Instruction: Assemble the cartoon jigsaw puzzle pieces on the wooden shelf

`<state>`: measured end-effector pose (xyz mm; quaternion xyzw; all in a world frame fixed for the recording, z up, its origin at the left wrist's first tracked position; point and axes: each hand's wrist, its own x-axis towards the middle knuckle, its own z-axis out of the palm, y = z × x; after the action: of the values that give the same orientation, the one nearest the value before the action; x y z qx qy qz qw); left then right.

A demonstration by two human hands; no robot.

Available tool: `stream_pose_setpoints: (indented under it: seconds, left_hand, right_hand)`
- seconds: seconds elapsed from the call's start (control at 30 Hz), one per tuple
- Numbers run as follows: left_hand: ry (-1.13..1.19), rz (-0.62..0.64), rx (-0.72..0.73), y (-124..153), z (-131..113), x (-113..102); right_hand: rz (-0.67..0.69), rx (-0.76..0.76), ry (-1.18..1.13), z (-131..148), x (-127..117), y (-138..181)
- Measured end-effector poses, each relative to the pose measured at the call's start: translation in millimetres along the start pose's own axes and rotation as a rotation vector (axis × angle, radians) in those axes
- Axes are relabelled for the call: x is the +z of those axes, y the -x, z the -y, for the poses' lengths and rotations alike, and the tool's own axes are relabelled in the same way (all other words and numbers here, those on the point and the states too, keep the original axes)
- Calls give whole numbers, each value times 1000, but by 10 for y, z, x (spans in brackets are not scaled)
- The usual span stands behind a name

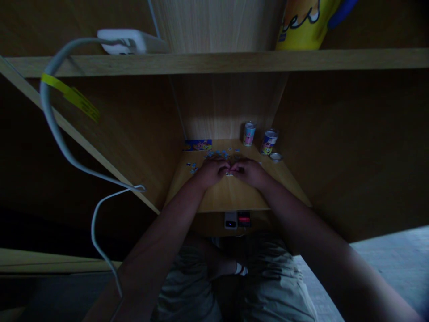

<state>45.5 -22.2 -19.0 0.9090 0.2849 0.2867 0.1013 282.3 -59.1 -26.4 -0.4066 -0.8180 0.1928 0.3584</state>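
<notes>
My left hand (pixel 212 172) and my right hand (pixel 249 172) meet fingertip to fingertip over a wooden desk (pixel 231 194), both curled closed around small puzzle pieces (pixel 229 172) that are barely visible between them. Several loose blue puzzle pieces (pixel 217 154) lie scattered just beyond my hands, with a few more pieces (pixel 192 167) to the left. A blue and yellow picture card (pixel 197 145) lies at the back left of the desk.
Two small printed cans (pixel 249 133) (pixel 269 141) stand at the back right, a round lid (pixel 275 156) beside them. A shelf (pixel 214 62) above carries a white power adapter (pixel 129 41), its cable (pixel 53 129) hanging left, and a yellow container (pixel 306 24). A small device (pixel 237 219) sits under the desk edge.
</notes>
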Motion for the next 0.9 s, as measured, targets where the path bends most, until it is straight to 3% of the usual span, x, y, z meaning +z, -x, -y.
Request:
stream_pose_setpoints:
  seconds: [0.27,0.53,0.9]
  left_hand:
    - [81,-98,78,-13,-9,-18]
    - [108,-51,159,-11,-36,-19]
    - [92,-51,150,-2,-27,-2]
  right_hand:
    - [-233,102,79,-30,-146,9]
    - [-69,-72,129,-114,-150,8]
    - [-14,46,-17,5,-167,52]
